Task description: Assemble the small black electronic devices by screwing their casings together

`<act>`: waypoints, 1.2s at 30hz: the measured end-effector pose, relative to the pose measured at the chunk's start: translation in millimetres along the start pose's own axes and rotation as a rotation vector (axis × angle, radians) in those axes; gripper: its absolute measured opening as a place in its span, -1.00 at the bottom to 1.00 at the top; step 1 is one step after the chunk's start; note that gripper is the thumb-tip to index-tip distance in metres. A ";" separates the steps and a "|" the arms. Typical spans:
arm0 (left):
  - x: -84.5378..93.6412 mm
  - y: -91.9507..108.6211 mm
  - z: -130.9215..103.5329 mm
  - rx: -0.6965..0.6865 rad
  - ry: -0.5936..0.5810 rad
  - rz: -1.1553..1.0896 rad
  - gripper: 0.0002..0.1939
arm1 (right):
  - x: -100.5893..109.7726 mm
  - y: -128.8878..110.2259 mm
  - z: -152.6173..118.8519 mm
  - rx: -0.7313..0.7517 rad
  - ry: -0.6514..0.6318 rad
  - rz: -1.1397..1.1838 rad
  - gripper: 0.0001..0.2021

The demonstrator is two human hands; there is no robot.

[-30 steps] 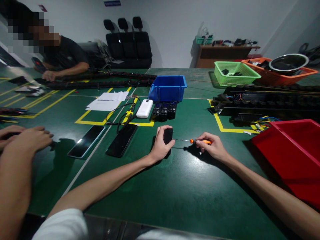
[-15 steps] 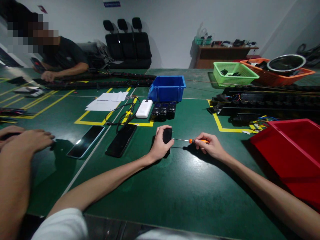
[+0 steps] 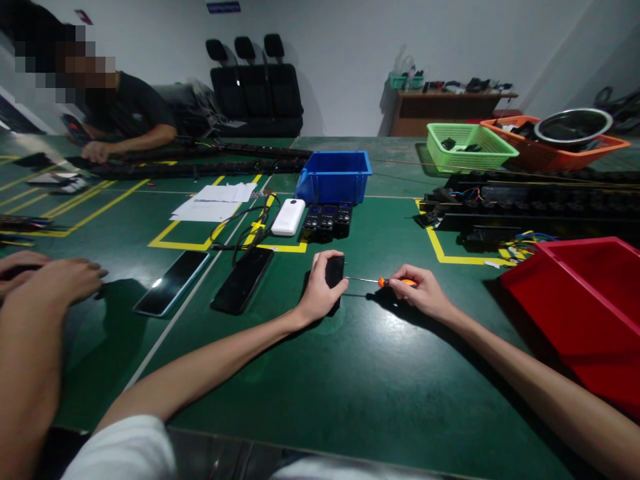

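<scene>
My left hand [image 3: 323, 288] is closed around a small black box-shaped part [image 3: 335, 272], held on the green table. In my right hand [image 3: 417, 288] is a screwdriver [image 3: 383, 282] with an orange and black handle, gripped between thumb and fingers. Its thin shaft points left, and the tip is at the right side of the black part; whether it sits in a screw is too small to tell. Left of my left hand lie a black phone [image 3: 243, 281] and a phone with a light blue edge [image 3: 173, 283]. Beyond it stand several black modules [image 3: 327, 221] in a row.
A white power bank [image 3: 289, 218] and a blue bin [image 3: 334, 177] stand behind. To the right is a red bin [image 3: 580, 300], with black rails [image 3: 530, 200] beyond. A neighbour's hands [image 3: 60, 283] are at the left edge; another person works across the table [image 3: 225, 400].
Almost nothing differs. Both my hands, the black part and the screwdriver keep their places; the neighbour's hand at the left has shifted very slightly.
</scene>
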State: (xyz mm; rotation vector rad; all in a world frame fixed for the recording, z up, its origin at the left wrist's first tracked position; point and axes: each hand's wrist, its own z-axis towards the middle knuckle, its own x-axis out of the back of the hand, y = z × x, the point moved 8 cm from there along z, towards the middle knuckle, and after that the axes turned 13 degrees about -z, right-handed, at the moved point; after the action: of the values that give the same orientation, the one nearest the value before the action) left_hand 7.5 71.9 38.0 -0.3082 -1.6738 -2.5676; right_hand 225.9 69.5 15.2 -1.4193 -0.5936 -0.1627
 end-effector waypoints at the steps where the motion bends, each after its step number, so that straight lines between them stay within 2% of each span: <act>1: -0.2 0.2 0.0 -0.006 -0.003 0.010 -0.54 | 0.3 -0.9 -0.1 0.011 0.000 -0.015 -0.70; 13: -0.4 3.2 -0.3 -0.042 -0.003 0.036 -0.54 | -0.9 -1.0 0.9 0.033 -0.033 -0.035 -0.71; 20: 1.1 -1.3 -0.6 0.016 0.014 -0.047 -0.52 | -2.0 -0.1 0.7 -0.002 -0.009 -0.010 -0.71; 25: 2.0 -11.5 -0.3 0.078 0.051 -0.227 -0.49 | 1.4 4.1 0.1 0.005 0.038 0.043 -0.73; 30: -3.4 -29.3 0.0 0.229 0.052 -0.504 -0.49 | 9.6 2.3 -0.8 0.061 0.143 0.100 -0.79; 36: -10.3 -35.0 -1.0 0.281 0.007 -0.672 -0.52 | 10.2 -15.7 -1.6 0.221 0.162 -0.082 -0.79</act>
State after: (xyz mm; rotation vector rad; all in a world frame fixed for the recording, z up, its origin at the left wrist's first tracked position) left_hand 11.8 84.7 4.1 0.3416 -2.4249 -2.6458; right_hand 227.9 67.8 33.9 -1.1563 -0.5197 -0.2667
